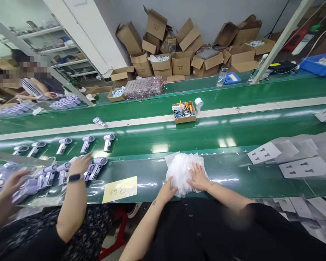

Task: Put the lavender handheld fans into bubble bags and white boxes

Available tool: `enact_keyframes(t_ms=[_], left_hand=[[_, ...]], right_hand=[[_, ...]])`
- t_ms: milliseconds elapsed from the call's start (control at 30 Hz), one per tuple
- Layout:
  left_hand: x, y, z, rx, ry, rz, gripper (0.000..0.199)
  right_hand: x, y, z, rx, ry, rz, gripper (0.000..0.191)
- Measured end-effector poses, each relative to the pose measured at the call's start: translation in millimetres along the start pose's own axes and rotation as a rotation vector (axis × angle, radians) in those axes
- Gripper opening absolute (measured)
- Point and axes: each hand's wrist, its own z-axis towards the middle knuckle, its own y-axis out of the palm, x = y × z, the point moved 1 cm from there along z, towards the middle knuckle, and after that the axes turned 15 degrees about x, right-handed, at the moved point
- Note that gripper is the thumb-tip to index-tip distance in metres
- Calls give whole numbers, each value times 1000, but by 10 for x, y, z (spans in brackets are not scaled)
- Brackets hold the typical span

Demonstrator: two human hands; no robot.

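Note:
A crumpled pile of thin white plastic bags (181,168) lies on the green worktop just in front of my body. My left hand (167,190) touches the pile's lower left edge, its thumb apart from the other fingers. On the right side of the pile rests my right hand (199,177), palm down with fingers spread over the plastic. Neither hand is closed around anything that I can see. Left of the pile, a yellow paper sheet (120,189) with handwriting lies on the worktop.
A co-worker's hands (80,165) are among lilac handheld devices (97,169) at the left. More devices stand on the green belt (141,139). A small carton of parts (185,116) and a tape roll (198,102) sit beyond. White printed boxes (305,167) are at the right.

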Motion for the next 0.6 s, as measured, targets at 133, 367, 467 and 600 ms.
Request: enact_keyframes(t_ms=[133,367,467,600], left_hand=[[39,103,-176,-67,-13,-57,66],[-151,-244,-260,513,-154,-206,34],[-251,-387,-108,552,-394,-319,25],[-139,-290,112,349,-480,-442,24]], right_hand=[[-114,110,130,-20,84,43,72],[-37,-102,64,162,27,126,70],[-40,-135,-10,104,52,110,79],[-223,-69,-4,-31,117,87,85]])
